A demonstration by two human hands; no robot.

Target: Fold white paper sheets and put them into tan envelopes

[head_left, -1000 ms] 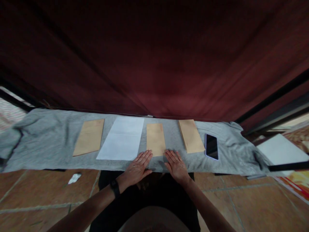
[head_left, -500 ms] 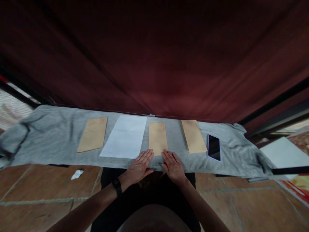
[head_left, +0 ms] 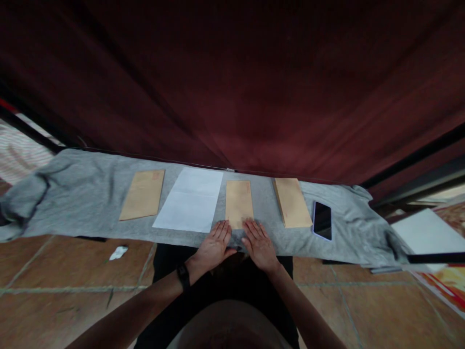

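Your left hand and right hand touch a brown envelope.
Fingers extended, gripping nothing, rest at its near corners; white paper lies left, a phone right.

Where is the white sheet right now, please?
In the head view, the white sheet lies left of centre on the grey cloth, between the leftmost envelope and the middle envelope.

On one grey cloth, brown envelopes are laid in three places, the stacked ones being uncountable; one white sheet and one phone are counted.
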